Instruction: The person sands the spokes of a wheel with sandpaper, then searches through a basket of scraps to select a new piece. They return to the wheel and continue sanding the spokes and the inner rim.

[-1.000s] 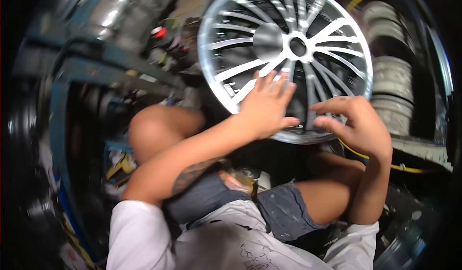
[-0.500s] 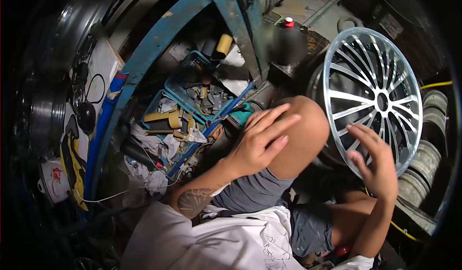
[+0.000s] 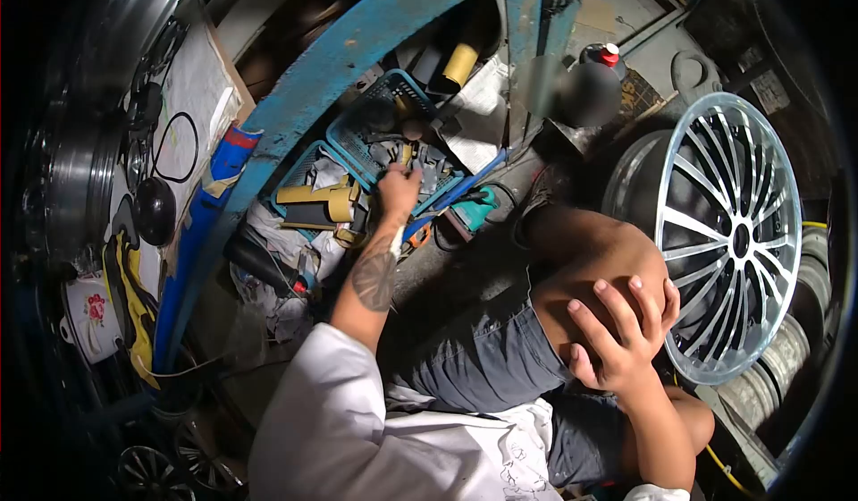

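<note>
Reaching into the blue basket point(image 3: 350, 154) of grey and tan scraps, my left hand point(image 3: 399, 190) has its fingers curled down among the pieces; what they hold is too small to make out. My right hand point(image 3: 621, 336) rests on my raised knee, fingers spread and nothing held. Beyond that knee a silver and black multi-spoke wheel rim point(image 3: 741, 240) stands tilted, touched by neither hand. Yellow-backed sandpaper rolls point(image 3: 317, 204) lie just left of my left hand.
A blue metal frame point(image 3: 335, 50) arches over the left side. A green power tool point(image 3: 474, 210) lies right of the baskets. A dark bottle with a red cap point(image 3: 610, 56) stands at the back. More rims point(image 3: 760, 376) lie at the right, beside a yellow cable point(image 3: 728, 470).
My left hand has moved from above my knee, left and up into the basket. My right hand has come away from in front of the rim and down onto my knee. The view has shifted.
</note>
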`<control>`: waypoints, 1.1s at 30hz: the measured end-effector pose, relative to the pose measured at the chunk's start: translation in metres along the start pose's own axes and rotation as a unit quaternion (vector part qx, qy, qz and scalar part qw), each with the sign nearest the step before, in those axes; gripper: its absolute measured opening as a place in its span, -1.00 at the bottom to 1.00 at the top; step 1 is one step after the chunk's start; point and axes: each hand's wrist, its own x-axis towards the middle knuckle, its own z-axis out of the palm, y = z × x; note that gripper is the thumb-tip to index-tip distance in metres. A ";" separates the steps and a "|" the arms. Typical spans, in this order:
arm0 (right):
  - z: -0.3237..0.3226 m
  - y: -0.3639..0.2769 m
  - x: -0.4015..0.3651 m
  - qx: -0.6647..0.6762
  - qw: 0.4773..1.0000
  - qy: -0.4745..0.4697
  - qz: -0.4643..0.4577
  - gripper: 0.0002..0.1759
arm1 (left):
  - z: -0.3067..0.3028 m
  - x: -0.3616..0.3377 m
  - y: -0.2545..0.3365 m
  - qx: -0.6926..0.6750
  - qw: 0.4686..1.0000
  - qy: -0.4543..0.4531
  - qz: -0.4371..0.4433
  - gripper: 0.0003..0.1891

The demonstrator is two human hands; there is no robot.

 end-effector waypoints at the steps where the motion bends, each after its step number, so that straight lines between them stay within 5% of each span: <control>1: 0.001 0.000 0.002 0.001 1.000 0.003 -0.005 -0.54 | -0.016 -0.014 0.047 0.107 0.992 -0.048 -0.042 -0.50; 5: 0.003 0.003 0.007 -0.007 1.000 0.008 -0.025 -0.56 | 0.025 -0.014 0.027 0.211 0.972 -0.001 0.100 -0.58; 7: 0.002 0.002 0.009 -0.001 1.000 0.005 -0.021 -0.56 | 0.011 -0.028 0.029 0.138 0.987 0.000 0.077 -0.61; 9: 0.003 0.003 0.008 -0.002 1.000 0.003 -0.030 -0.55 | 0.013 -0.034 0.019 -0.098 0.985 0.095 0.107 -0.57; 11: 0.003 0.004 0.005 -0.002 0.999 0.001 -0.033 -0.56 | 0.007 -0.043 0.010 -0.243 0.963 0.115 -0.005 -0.52; 13: 0.003 0.004 0.002 -0.003 0.999 0.000 -0.038 -0.56 | 0.003 -0.048 -0.024 -0.280 0.954 0.088 -0.061 -0.52; 15: 0.004 0.004 0.004 -0.002 0.999 0.004 -0.043 -0.57 | 0.021 -0.044 -0.071 -0.445 0.884 0.049 -0.130 -0.52; 20: 0.004 0.003 0.004 0.006 0.999 0.018 -0.038 -0.57 | -0.020 -0.063 -0.062 -0.471 0.834 -0.036 -0.285 -0.58; 27: 0.003 0.006 -0.001 0.014 0.998 0.027 -0.050 -0.54 | -0.028 -0.063 -0.072 -0.669 0.704 -0.127 -0.203 -0.72; 33: 0.000 0.006 -0.005 0.009 0.999 0.027 -0.028 -0.55 | -0.045 -0.066 -0.050 -0.622 0.750 -0.157 -0.161 -0.46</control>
